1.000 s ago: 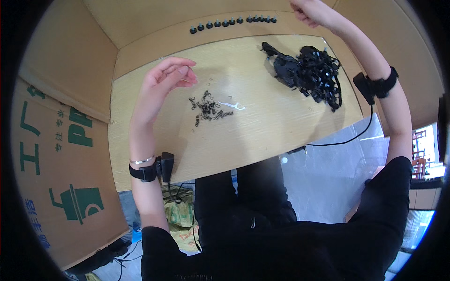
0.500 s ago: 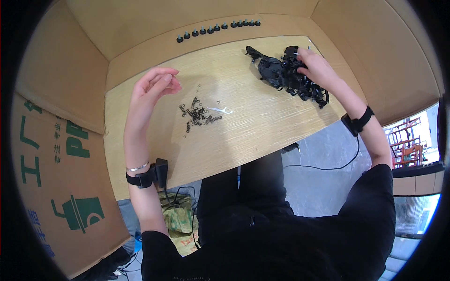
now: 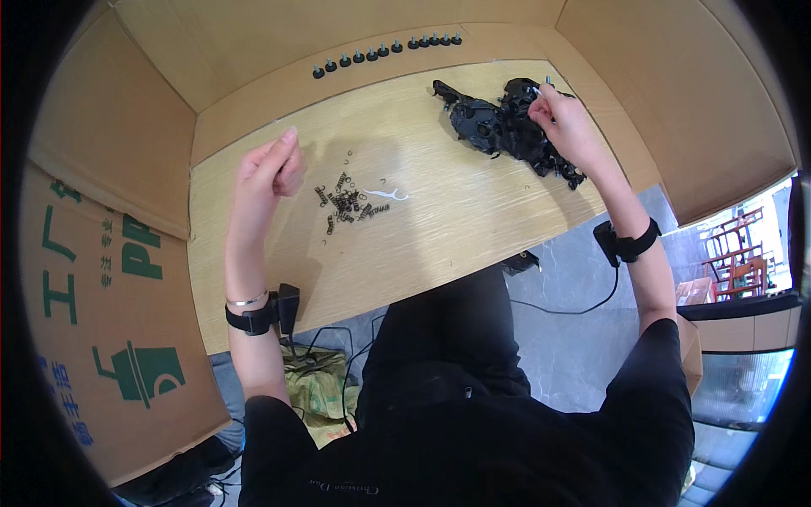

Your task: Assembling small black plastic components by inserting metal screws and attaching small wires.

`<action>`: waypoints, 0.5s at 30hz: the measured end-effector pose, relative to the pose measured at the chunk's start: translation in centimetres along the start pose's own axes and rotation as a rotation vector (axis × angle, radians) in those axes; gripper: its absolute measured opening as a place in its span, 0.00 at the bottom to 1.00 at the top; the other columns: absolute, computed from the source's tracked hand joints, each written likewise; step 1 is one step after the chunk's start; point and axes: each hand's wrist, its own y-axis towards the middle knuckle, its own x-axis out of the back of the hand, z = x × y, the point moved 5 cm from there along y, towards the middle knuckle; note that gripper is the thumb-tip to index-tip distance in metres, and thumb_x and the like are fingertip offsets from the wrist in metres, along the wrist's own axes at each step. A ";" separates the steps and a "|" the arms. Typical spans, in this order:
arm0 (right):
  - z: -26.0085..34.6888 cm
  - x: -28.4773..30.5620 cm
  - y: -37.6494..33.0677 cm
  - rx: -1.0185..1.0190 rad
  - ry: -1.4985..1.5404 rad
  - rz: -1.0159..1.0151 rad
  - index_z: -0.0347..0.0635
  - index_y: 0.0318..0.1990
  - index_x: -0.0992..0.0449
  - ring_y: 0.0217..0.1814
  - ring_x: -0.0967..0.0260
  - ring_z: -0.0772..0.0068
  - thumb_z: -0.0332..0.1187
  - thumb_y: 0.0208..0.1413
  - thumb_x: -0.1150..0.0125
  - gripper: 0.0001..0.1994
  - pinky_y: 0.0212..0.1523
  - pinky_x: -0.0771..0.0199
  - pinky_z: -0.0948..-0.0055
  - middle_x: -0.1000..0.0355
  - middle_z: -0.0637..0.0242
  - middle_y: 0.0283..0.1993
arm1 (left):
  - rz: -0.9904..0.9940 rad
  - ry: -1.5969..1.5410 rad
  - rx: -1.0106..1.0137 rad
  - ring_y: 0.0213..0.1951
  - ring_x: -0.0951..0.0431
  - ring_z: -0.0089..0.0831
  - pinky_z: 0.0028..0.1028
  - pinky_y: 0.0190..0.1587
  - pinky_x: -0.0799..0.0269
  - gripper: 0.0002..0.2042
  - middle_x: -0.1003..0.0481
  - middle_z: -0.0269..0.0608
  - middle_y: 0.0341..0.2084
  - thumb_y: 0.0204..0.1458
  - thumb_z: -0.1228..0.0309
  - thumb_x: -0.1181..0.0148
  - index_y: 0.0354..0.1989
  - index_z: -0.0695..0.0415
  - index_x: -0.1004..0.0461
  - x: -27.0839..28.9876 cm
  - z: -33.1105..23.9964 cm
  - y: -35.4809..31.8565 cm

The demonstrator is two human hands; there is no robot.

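Above the left part of the table, my left hand (image 3: 272,166) is closed, thumb pressed over curled fingers; anything inside is hidden. It is nearest to a loose heap of small dark coil springs (image 3: 345,203). A thin white forked piece (image 3: 387,194) lies beside the springs. My right hand (image 3: 564,127) is at the far right, fingers pinched together over the black pile; what they hold is hidden. That pile is a tangle of shiny black plastic parts (image 3: 478,125). Just behind my right hand shows the metal shaft of a bolt (image 3: 548,80).
A row of several black-based bolts (image 3: 372,55) stands upright on the cardboard along the far edge. Cardboard walls (image 3: 110,127) enclose the table (image 3: 405,253) at left, back and right. Black straps with small devices (image 3: 253,317) and cables are on my forearms.
My left hand has gone from loosely curled fingers to a closed fist. My right hand's fingers have drawn together, still over the black parts. The view has shifted slightly.
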 end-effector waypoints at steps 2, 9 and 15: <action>1.4 1.2 0.5 0.083 -0.158 -0.076 0.33 0.33 0.37 0.34 0.26 0.52 0.22 0.53 0.41 0.09 0.34 0.27 0.65 0.26 0.52 0.30 | 0.028 0.016 0.024 0.16 0.53 0.16 0.22 0.19 0.59 0.22 0.50 0.23 0.13 0.66 0.60 0.59 0.16 0.51 0.44 -0.3 0.0 -0.2; 4.4 4.2 2.0 0.103 -0.031 -0.206 0.33 0.33 0.38 0.34 0.28 0.47 0.26 0.53 0.40 0.11 0.34 0.29 0.60 0.26 0.51 0.29 | 0.163 0.061 0.059 0.18 0.50 0.14 0.19 0.21 0.56 0.18 0.46 0.22 0.14 0.65 0.60 0.56 0.24 0.55 0.34 -1.7 -0.7 -0.9; 6.2 4.2 2.8 0.016 0.057 -0.102 0.35 0.33 0.42 0.31 0.25 0.76 0.23 0.57 0.42 0.11 0.33 0.26 0.77 0.24 0.60 0.30 | 0.455 0.451 0.047 0.33 0.31 0.18 0.19 0.34 0.35 0.15 0.30 0.31 0.31 0.61 0.61 0.47 0.48 0.58 0.30 -9.6 -3.4 0.3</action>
